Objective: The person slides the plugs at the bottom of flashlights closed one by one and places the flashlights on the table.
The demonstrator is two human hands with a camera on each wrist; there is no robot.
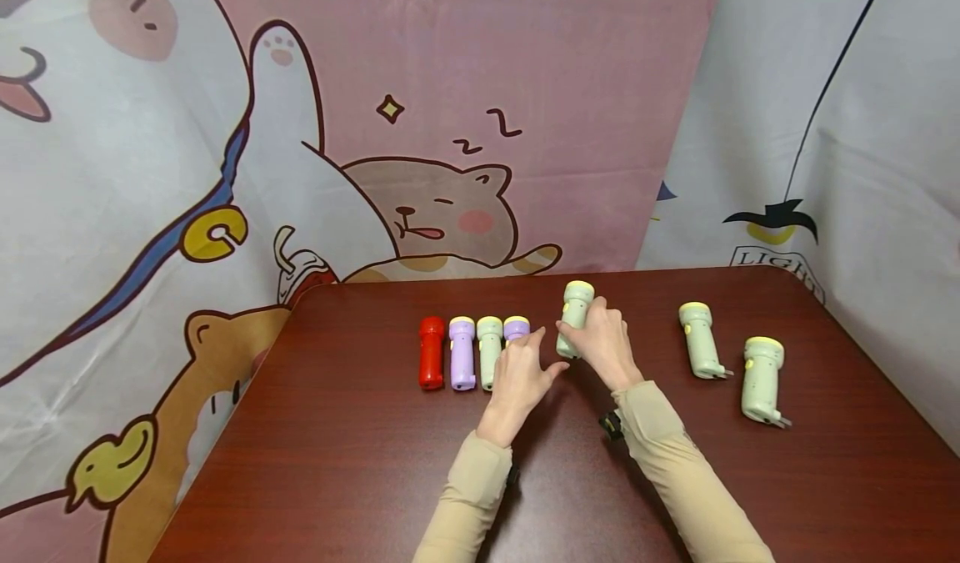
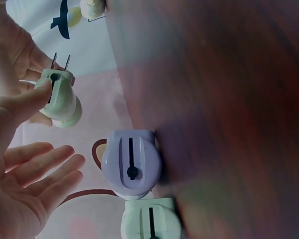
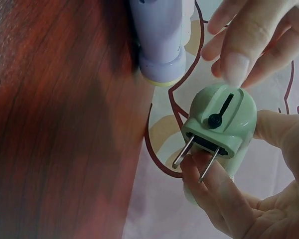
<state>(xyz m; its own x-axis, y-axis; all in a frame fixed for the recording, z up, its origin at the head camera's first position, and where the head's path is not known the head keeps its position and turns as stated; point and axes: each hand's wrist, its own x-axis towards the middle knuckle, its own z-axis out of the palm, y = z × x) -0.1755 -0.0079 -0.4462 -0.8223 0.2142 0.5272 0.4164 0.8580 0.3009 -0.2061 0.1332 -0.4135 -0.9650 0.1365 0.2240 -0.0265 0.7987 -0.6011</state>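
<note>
My right hand (image 1: 603, 346) grips a pale green flashlight (image 1: 576, 304) with a yellow rim, raised above the table. Two metal prongs (image 3: 184, 152) stick out of its base, beside a black slider (image 3: 216, 121). My left hand (image 1: 517, 375) is spread, fingers extended, its thumb at the flashlight's base; whether it touches cannot be told. Under the left hand's fingers, a purple flashlight (image 1: 517, 325) is partly hidden. It ends a row with a green flashlight (image 1: 490, 342), another purple flashlight (image 1: 462, 354) and a red flashlight (image 1: 431, 354), all upright.
Toward the right of the dark wooden table (image 1: 337, 454) stand two more green flashlights, one farther back (image 1: 700, 342) and one nearer (image 1: 762, 379), both with prongs out. A cartoon-printed cloth (image 1: 585, 113) hangs behind the table's back edge.
</note>
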